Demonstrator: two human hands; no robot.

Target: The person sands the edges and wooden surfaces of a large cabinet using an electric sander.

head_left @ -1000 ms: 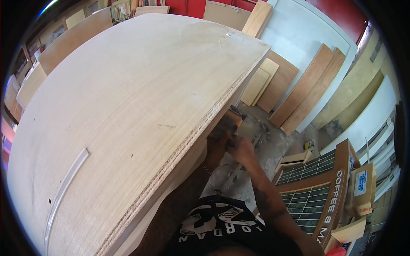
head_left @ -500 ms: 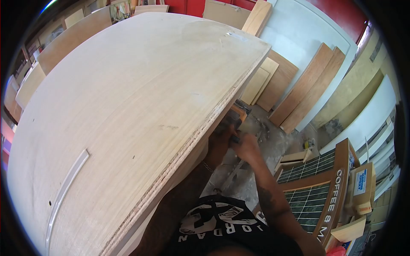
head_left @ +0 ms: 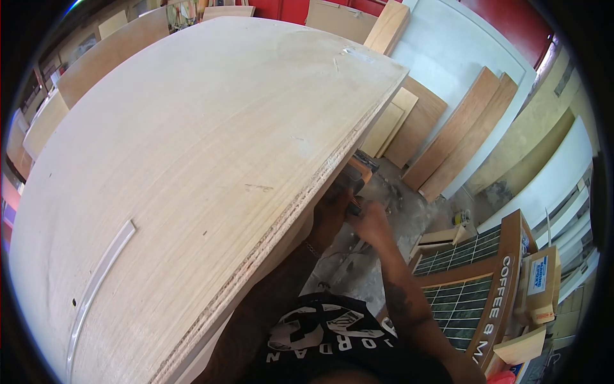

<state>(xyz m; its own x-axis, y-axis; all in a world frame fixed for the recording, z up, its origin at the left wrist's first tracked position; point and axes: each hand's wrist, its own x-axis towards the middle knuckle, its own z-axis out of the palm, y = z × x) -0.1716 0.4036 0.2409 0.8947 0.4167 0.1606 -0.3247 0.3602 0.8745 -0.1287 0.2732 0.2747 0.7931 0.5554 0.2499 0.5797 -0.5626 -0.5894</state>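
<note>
A large pale wooden panel (head_left: 211,128) with a rough front edge fills the left and centre. Just below its right edge, an orange and black tool (head_left: 358,175) is partly hidden by the panel. My left hand (head_left: 330,214), with a bracelet at the wrist, is closed round the tool in shadow. Beside it, my right hand (head_left: 369,221) is closed round a dark handle-like part (head_left: 354,208) at the tool's near end. The fingertips of both hands are hard to make out.
Boards (head_left: 454,134) lean against a white panel (head_left: 441,38) at the upper right. A brown-framed sign (head_left: 495,301) with lettering stands at the lower right beside a cardboard box (head_left: 537,281). A thin white strip (head_left: 99,288) lies on the large panel.
Both hands and the tool have shifted slightly right along the panel's edge since the earliest frame. More of the orange part shows. The grip looks the same.
</note>
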